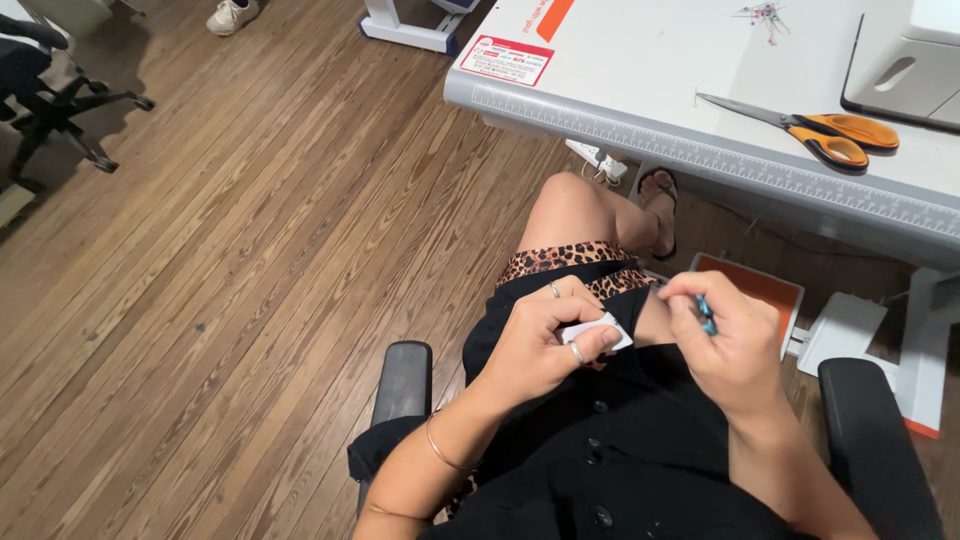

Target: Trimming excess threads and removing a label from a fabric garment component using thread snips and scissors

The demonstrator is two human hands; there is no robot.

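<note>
Far to my left the floor (250, 250) is long brown wood boards with wavy grain, and a black rolling chair (50, 90) stands in the corner there. Closer in, the black padded armrest (403, 385) of my own seat sits just beside my left arm, which wears a thin gold bracelet (437, 450). My left hand (545, 345) is curled, with two rings on it, and my thumb and fingers are pinched tight on a small white tag (597, 332). The tag is a flat, soft little square, and it sits at the edge of the black cloth (610, 440) on my lap (the cloth is dark and smooth, with round black buttons going down it). Under the cloth peeks my spotted leopard skirt (560, 257). Right beside the tag, nearly touching it, is my right hand (725, 345). Its fingers are closed together around a thin blue tool (705, 315); I can see only a bit of its blue handle, so I cannot tell what kind of tool it is. Both hands are close together over my knees. Up above them is the white table (640, 110) with a ruler strip along its grey edge. On it, far right, lie scissors (815, 130) with shiny blades and orange handles.
</note>
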